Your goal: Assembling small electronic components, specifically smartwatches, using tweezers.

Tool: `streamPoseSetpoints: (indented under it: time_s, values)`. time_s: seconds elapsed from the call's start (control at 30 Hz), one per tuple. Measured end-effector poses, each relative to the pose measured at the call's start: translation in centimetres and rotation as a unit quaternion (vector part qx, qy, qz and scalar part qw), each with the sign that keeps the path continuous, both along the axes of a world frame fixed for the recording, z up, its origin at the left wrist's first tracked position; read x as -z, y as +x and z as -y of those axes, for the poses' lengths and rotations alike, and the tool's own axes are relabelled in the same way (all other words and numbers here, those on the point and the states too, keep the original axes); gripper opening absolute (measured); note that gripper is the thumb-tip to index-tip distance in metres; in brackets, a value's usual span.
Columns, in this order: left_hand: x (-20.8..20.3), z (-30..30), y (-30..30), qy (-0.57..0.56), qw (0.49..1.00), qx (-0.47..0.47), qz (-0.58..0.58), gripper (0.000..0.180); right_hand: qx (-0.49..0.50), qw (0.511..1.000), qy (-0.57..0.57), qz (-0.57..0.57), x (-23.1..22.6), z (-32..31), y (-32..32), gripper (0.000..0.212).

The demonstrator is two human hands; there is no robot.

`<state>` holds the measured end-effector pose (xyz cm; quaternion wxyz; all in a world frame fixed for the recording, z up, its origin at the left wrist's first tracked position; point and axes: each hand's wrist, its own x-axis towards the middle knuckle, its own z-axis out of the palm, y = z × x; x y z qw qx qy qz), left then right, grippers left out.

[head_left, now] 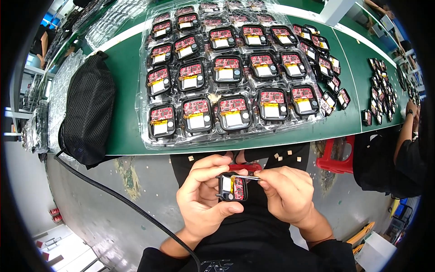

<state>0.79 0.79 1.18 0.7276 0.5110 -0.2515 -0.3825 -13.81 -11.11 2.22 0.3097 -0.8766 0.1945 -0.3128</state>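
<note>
In my left hand [199, 195] is an open black smartwatch case [233, 187], gripped by its edges between thumb and fingers above my lap. A red circuit board, a white battery and yellow tape show inside it. My right hand [290, 192] pinches a pair of thin metal tweezers [248, 177], whose tip reaches over the upper part of the case near the yellow tape. Whether the tip touches anything is too small to tell. Beyond my hands, a clear plastic tray [146, 131] on the green table holds rows of similar open watch cases [234, 112].
Loose watch cases [325, 68] are heaped right of the tray, with another group [383, 93] farther right. A black mesh bag [88, 109] lies at the table's left, and a black cable [122, 197] runs past my left arm. A person [403, 145] sits at right beside a red stool [335, 156].
</note>
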Motion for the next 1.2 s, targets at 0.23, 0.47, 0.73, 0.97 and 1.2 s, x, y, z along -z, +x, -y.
streamPoseSetpoints:
  time_s: [0.23,0.47,0.73,0.97,1.2]
  values:
    - [0.5,-0.3,0.3,-0.036,0.999,0.021,-0.008,0.07,0.028,0.998,-0.057,0.015,0.2,-0.6,-0.1,0.029]
    - [0.5,-0.3,0.1,-0.072,0.996,0.05,-0.022,0.068,0.029,0.998,-0.051,0.035,1.0,-1.0,0.0,0.028]
    - [0.2,-0.3,-0.3,-0.067,0.997,0.03,-0.004,0.067,0.04,0.99,-0.132,-0.002,0.4,-0.9,-0.3,0.023]
    - [-1.5,-0.4,-0.2,-0.085,0.995,0.043,0.005,0.065,-0.018,1.0,-0.002,0.001,-1.9,0.3,-1.0,0.026]
    - [-4.8,1.0,2.1,-0.103,0.991,0.013,0.083,0.066,0.289,0.957,-0.015,0.006,-3.6,5.1,-3.6,0.013]
